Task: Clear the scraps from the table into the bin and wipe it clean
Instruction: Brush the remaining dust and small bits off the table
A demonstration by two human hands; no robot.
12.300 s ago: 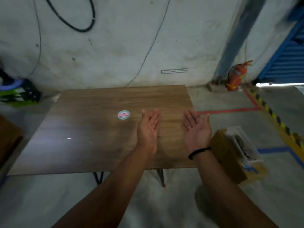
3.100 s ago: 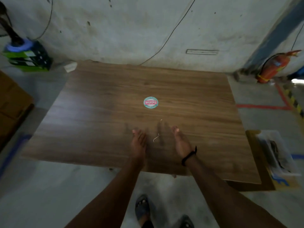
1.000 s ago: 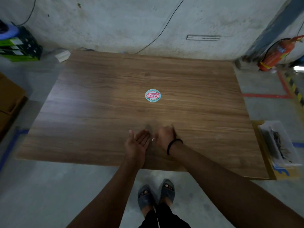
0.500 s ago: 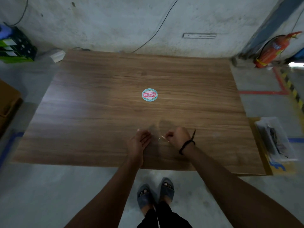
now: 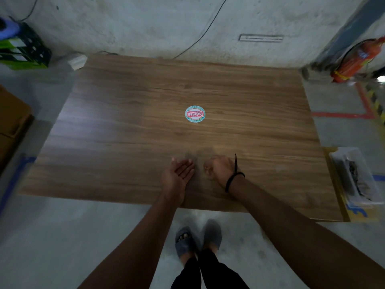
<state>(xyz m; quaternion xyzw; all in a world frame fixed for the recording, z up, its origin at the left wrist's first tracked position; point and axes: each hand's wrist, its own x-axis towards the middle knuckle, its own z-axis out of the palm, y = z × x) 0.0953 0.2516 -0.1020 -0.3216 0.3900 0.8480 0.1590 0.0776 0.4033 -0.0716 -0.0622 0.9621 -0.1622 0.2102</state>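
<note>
- Currently over the near edge of the wooden table (image 5: 125, 142): both hands, close together, not touching.
- Palm-up left hand (image 5: 178, 174), fingers straight and relaxed, nothing gripped. On the wood or just above it, can't tell which.
- Knuckles-up right hand (image 5: 219, 167), fingers curled in toward the left palm. Black band (image 5: 234, 180) on the wrist, loose end sticking up.
- Tiny pale scrap (image 5: 206, 168) at the right fingertips, just beside the left fingers. Too small to tell whether pinched or merely touched.
- Round teal-and-red sticker (image 5: 195, 114) flat at mid-table, well apart from both hands.
- On the floor, hard against the table's right side: bin (image 5: 338, 190), a cardboard box with yellow-and-blue print at its near end.
- Inside it: clear plastic liner (image 5: 343, 157), dark scraps (image 5: 354, 176) heaped along the middle.
- Far left by the wall: green-and-black crate (image 5: 25, 53), blue round thing (image 5: 8, 31) on top, contents hidden.
- Brown carton (image 5: 12, 122) at the left frame edge, inside not visible.
- Small pale block (image 5: 78, 60) on the floor at the table's far-left corner.
- Red fire extinguisher (image 5: 358, 59) leaning at the wall, far right.
- Grey slippers (image 5: 187, 238) on the concrete just below the near edge.
</note>
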